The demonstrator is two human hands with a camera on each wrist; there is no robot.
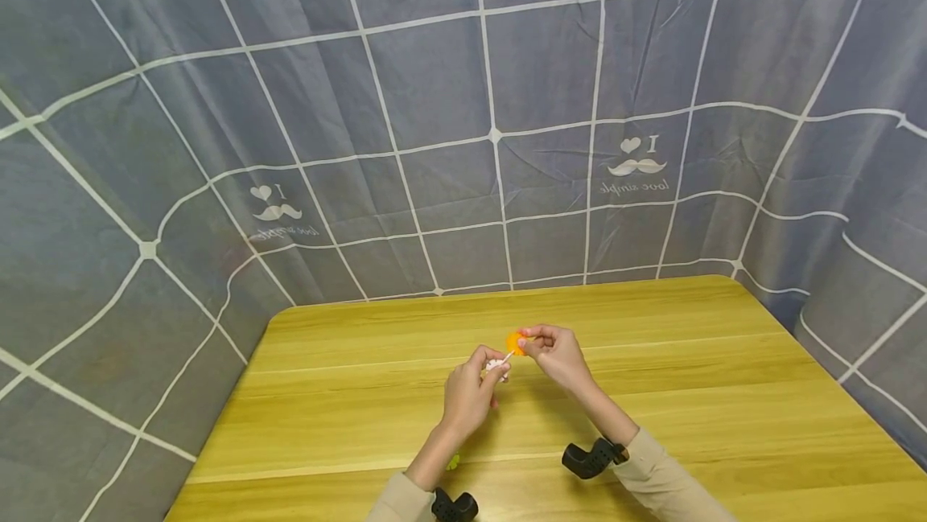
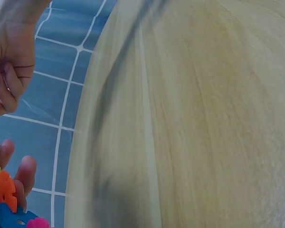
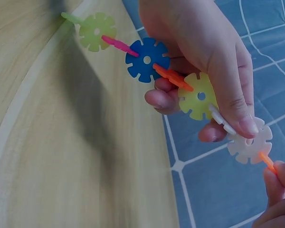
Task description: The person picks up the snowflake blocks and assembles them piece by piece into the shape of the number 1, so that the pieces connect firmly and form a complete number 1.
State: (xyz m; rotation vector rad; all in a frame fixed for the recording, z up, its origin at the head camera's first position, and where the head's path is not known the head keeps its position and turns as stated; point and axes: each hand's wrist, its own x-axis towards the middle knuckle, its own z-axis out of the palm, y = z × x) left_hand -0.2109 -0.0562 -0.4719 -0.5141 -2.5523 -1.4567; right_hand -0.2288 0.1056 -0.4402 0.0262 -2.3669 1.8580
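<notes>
My left hand [image 1: 463,401] pinches a white notched disc [image 3: 261,137] between thumb and fingers. From it runs a chain of interlocked plastic discs: a white one edge-on [image 3: 221,118], a yellow one [image 3: 192,107], an orange one [image 3: 173,78], a blue one [image 3: 141,72], a pink one [image 3: 118,45] and a yellow-green one [image 3: 91,34], with a pale green one [image 3: 71,18] at the end. My right hand [image 1: 561,357] pinches an orange disc [image 1: 515,343], its edge at the white disc's rim. Its fingers [image 3: 280,209] partly hide it in the right wrist view.
Both hands are above a wood-grain table [image 1: 652,329]. A grey curtain with white grid lines [image 1: 449,184] hangs behind it and along the sides. Black camera mounts [image 1: 590,458] sit on both wrists.
</notes>
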